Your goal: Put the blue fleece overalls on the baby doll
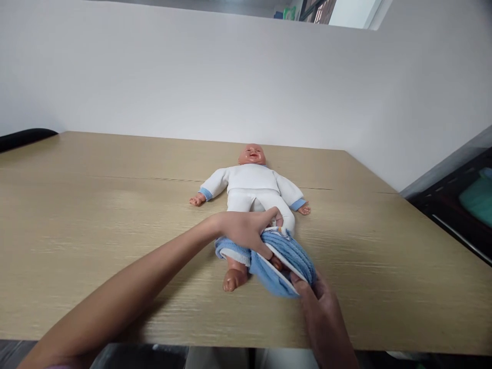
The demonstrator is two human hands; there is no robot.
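Observation:
A baby doll (pixel 252 177) lies on its back on the table, dressed in a white top and white trousers with light-blue cuffs on the sleeves. Blue cloth trousers with a pale edge (pixel 294 253) are bunched around its lower legs. One bare foot (pixel 233 279) sticks out of a blue leg opening; the other foot shows partly inside the cloth. My left hand (pixel 249 228) is closed around the lower leg on the right, its thumb at the blue cloth. My right hand (pixel 317 297) pinches the edge of the blue trousers, spreading the opening; some of its fingers are hidden behind the cloth.
The light wooden table (pixel 115 205) has its front edge close to me. Behind it stands a white wall (pixel 192 77). A black-framed object (pixel 457 195) is at the right, and a dark rounded edge (pixel 28 137) at the far left.

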